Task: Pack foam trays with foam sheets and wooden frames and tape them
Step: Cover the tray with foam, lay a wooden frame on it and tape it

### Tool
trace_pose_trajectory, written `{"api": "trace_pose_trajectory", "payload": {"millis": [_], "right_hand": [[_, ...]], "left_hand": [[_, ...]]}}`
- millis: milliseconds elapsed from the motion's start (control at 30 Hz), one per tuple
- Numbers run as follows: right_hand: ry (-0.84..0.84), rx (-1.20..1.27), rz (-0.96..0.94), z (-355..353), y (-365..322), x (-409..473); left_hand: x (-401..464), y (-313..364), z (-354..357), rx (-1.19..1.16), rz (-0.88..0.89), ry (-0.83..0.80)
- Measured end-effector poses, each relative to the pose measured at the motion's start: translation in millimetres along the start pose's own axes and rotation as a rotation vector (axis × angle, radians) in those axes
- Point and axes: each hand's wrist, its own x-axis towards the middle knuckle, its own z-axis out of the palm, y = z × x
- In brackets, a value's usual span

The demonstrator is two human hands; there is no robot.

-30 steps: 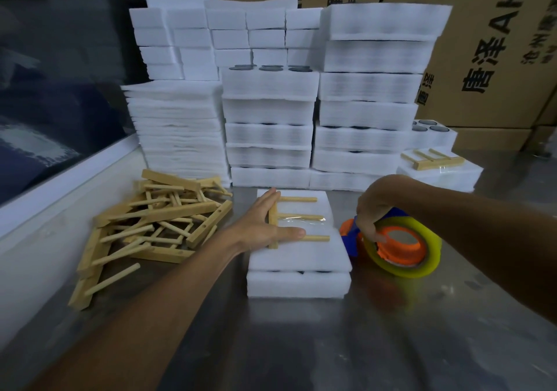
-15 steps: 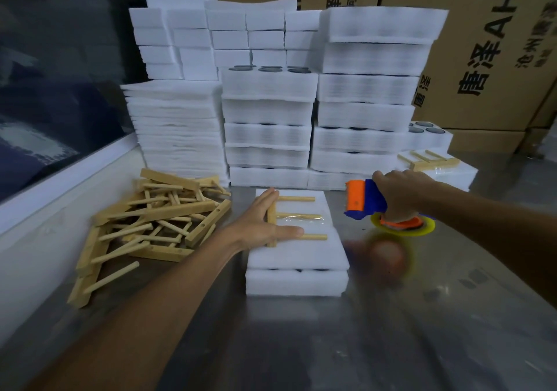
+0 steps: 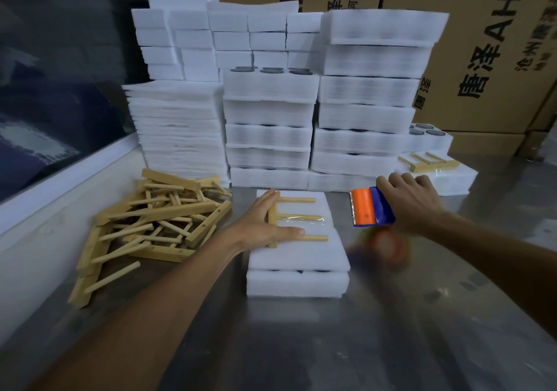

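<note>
A white foam tray (image 3: 297,282) topped with a foam sheet (image 3: 301,255) lies in the middle of the metal table. On the sheet rests a wooden frame (image 3: 298,218) with three pegs pointing right and a strip of clear tape across the middle peg. My left hand (image 3: 265,225) lies flat with fingers spread, pressing the frame's bar down. My right hand (image 3: 413,204) grips an orange and blue tape dispenser (image 3: 369,207) in the air to the right of the tray, its toothed edge facing left. The tape roll is hidden behind my hand.
A loose pile of wooden frames (image 3: 150,225) lies to the left. Tall stacks of foam trays and sheets (image 3: 271,113) stand behind. A packed tray with a taped frame (image 3: 434,170) sits at the back right. Cardboard boxes (image 3: 482,44) line the wall.
My right hand lifted the tape dispenser off the table and raised it beside the tray, turning the cutter to the left. My left hand stayed on the frame.
</note>
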Motion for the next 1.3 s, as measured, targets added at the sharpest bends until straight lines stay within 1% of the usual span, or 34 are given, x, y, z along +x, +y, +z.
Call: {"api": "trace_pose_trajectory", "payload": {"millis": [100, 233, 267, 433, 500, 600, 733, 800, 833, 900, 967, 1100, 1200, 1300], "right_hand": [[0.043, -0.004, 0.054, 12, -4, -14], [0.172, 0.025, 0.036, 28, -5, -32], [0.182, 0.035, 0.035, 30, -5, -35], [0.117, 0.121, 0.033, 27, 1, -35], [0.049, 0.261, 0.079, 16, 7, -24], [0.023, 0.652, 0.257, -4, 23, 0], [-0.21, 1.166, 0.6, -9, 36, 18], [-0.288, 1.326, 0.709, -4, 33, 16], [-0.34, 1.385, 0.726, -1, 31, 13], [-0.454, 1.509, 0.692, 5, 29, 7], [-0.532, 1.607, 0.693, 13, 26, 0], [-0.542, 1.652, 0.785, 29, 24, -8], [-0.532, 1.521, 0.853, 28, 23, -7], [-0.516, 1.472, 0.913, 24, 20, -2]], "left_hand": [[0, -1, 0, 0.0, -0.002, -0.001], [0, -1, 0, -0.012, -0.003, 0.0], [0, -1, 0, -0.014, -0.004, 0.001], [0, -1, 1, -0.008, -0.001, 0.003], [0, -1, 1, -0.009, 0.002, 0.002], [-1, -1, 1, -0.01, -0.002, 0.002], [-1, 0, 0, 0.014, -0.001, -0.001], [-1, 0, 1, 0.015, 0.0, -0.001], [-1, 0, 1, 0.015, 0.0, -0.002], [-1, 1, 1, 0.013, 0.0, -0.003], [-1, 0, 1, 0.009, 0.002, -0.002], [-1, 0, 2, -0.008, 0.007, 0.007], [-2, 0, 2, -0.011, 0.003, 0.01], [-2, 0, 2, -0.019, -0.001, 0.01]]}}
